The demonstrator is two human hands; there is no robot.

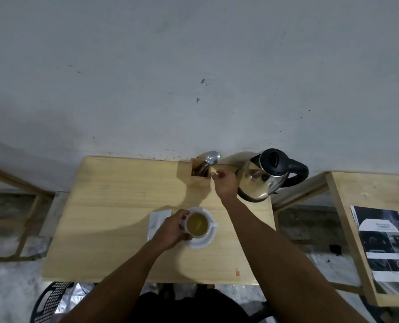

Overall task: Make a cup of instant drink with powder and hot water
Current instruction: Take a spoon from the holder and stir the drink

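A white cup [211, 224] full of yellowish-brown liquid stands on a white saucer [204, 242] in the middle of the wooden table [114, 206]. My left hand [170, 229] is wrapped around the cup's left side. My right hand [225, 183] is stretched to the back of the table with fingers apart, empty, just right of a wooden holder [199, 180]. A metal spoon [211, 158] stands in that holder, bowl up. A steel electric kettle [266, 176] with a black lid and handle stands right of my right hand. A white sachet [157, 220] lies flat left of the saucer.
The table backs onto a grey wall [194, 78]. A second wooden table [347, 217] at the right carries a black-and-white printed sheet [384, 248]. A black perforated stool [49, 301] is near the lower left. Wooden frames [28, 217] stand on the left.
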